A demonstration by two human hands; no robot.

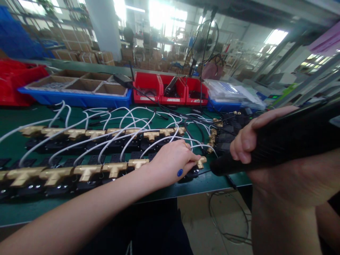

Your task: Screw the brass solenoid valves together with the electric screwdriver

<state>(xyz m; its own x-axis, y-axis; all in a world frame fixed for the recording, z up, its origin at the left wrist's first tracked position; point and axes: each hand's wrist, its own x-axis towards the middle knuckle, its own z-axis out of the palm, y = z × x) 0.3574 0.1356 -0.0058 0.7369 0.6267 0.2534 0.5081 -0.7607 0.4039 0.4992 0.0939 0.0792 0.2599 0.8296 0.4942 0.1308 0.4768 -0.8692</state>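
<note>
My left hand (174, 161) reaches across the green bench and pinches a brass tee fitting (201, 161) at the right end of the near row. It has a blue dot on its back. My right hand (245, 140) is wrapped round a thick black tool (281, 141), held level with its tip just right of that fitting. Two rows of brass tee fittings (87, 171) on black bases run leftwards, each with a white wire (79, 132) looping away.
A blue tray with cardboard dividers (77, 97) and red bins (170, 92) stand along the back of the bench. More black units with brass ends (224, 136) cluster at the right. A fan (204, 40) stands behind. The bench edge (202, 189) is close to me.
</note>
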